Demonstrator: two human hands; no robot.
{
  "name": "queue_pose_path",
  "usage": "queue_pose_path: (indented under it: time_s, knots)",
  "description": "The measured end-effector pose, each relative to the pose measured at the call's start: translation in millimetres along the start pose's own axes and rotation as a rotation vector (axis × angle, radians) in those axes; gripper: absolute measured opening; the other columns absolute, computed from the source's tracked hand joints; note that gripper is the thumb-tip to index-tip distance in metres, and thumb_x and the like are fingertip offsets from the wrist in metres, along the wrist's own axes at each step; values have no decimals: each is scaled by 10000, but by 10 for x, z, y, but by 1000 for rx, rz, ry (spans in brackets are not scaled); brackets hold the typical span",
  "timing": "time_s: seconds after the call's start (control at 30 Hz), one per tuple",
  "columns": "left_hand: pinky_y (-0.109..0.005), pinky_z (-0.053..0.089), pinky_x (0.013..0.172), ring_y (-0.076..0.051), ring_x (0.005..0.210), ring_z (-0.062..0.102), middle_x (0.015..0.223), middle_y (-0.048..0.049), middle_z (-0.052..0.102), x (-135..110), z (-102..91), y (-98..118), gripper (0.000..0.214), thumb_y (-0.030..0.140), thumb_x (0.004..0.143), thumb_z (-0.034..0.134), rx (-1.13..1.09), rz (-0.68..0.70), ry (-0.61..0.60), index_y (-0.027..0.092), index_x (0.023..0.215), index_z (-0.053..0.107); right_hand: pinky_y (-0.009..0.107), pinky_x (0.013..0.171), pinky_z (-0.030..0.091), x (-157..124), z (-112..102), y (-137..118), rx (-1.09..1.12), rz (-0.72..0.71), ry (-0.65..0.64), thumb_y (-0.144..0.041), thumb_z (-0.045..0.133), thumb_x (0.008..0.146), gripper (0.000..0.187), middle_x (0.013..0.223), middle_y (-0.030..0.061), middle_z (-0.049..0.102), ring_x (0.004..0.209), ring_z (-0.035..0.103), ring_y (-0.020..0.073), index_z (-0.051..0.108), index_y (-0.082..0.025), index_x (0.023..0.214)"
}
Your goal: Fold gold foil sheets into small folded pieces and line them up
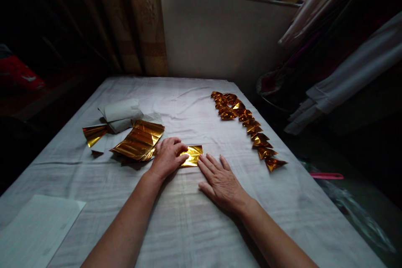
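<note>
While hands touch it — gold foil lies between.

The person's left forearm and right forearm, both bare, slanted inward from the bottom of the view, so that the two hands lay near each other but apart. The left hand arched with its back upward, fingers bent and pointing to the right; its thumb sat below the forefinger, a small gap between them. Whether those tips pinched or merely rested could not be told. The right hand lay flatter, palm down, its fingers extended and slightly spread, its thumb angled out to the left.
</note>
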State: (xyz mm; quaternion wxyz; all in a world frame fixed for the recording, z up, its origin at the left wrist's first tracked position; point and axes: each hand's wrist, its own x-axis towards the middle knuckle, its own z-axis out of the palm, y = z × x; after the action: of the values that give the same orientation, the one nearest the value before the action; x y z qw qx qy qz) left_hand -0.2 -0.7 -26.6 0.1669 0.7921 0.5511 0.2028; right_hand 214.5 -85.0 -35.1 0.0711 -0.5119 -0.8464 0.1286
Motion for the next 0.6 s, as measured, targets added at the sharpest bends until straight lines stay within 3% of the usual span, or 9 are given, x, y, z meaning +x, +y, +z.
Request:
queue_pose_path:
  time_s: [0.23,0.37,0.6]
  knots:
    - [-464,322,1054,-289,1176,498,1180,-71,599,-101,79,172,294,431,766,704,77,-31,53,235,979,658,566,1193,116,-5,21,6,-11,-6,8,-528,450,959,661,1588,96,282,1477,233,287,326,-207,1523]
    - [-495,251,1126,-291,1228,475,1222,-83,583,-153,158,251,367,497,782,682,124,-58,54,228,1019,606,561,1194,117,3,32,17,-30,-4,0,-539,443,957,667,1595,94,267,1481,220,289,325,-208,1524]
    - [-514,247,1157,-293,1341,430,1402,-94,523,-157,69,80,410,459,786,693,103,-21,-74,251,1132,621,561,1192,134,10,17,0,-60,16,-26,-551,399,969,663,1596,86,263,1488,200,275,327,-190,1521]
